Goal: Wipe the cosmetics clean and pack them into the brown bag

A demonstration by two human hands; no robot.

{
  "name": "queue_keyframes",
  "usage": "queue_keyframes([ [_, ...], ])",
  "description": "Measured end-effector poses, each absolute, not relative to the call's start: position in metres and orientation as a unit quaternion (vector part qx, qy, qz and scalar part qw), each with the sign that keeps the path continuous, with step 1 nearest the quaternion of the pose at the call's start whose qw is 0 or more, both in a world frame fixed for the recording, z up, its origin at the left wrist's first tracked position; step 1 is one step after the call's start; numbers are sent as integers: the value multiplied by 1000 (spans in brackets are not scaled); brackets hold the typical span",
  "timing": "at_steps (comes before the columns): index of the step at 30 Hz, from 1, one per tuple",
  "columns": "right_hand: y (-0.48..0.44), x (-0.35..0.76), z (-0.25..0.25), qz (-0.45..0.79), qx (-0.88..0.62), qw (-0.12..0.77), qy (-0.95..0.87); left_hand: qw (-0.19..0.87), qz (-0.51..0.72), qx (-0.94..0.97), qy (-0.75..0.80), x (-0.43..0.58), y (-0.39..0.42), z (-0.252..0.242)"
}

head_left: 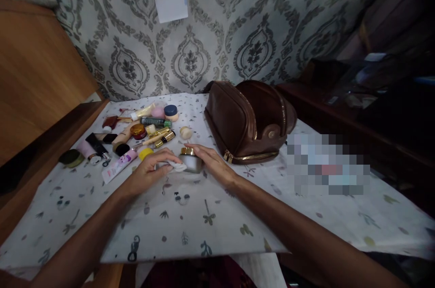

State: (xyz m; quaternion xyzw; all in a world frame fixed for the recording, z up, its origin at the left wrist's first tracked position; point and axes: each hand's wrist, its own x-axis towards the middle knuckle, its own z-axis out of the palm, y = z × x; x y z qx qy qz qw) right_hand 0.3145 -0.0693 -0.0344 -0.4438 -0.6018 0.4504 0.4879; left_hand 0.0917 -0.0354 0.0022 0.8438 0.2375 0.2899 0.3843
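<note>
A cosmetic jar [191,163] with a gold lid sits on the patterned cloth between my two hands. My right hand [216,163] is closed around its right side, with the fingertips up by the lid. Pinched in my left hand [157,163] is a folded white wipe [177,166], pressed against the jar's left side. Just beyond the left hand are a yellow-capped item [145,153] and a white tube with a purple print [118,165]. A small cream-coloured round pot [186,132] stands behind the jar.
Several cosmetics crowd the left, among them a blue-lidded jar [171,112], an amber jar [137,131] and a green-lidded jar [71,158]. A brown toiletry bag [231,120], unzipped, stands behind my right hand. A blurred-out item [328,165] lies at right. The wallpapered wall [190,52] bounds the back.
</note>
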Motion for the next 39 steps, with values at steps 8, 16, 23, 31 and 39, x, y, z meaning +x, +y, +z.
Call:
queue_keyframes([
  [8,-70,320,-32,467,-435,466,-614,342,358,806,324,100,-38,-10],
  [16,-71,316,-30,464,-420,442,-642,299,354,835,296,103,-41,-7],
  [23,-69,314,-30,453,-458,417,-641,313,308,866,239,100,-43,7],
  [31,-69,313,-27,486,-459,406,-623,408,230,861,199,86,-34,15],
  [39,-69,326,-29,548,-396,407,-615,407,260,838,255,89,-34,8],
])
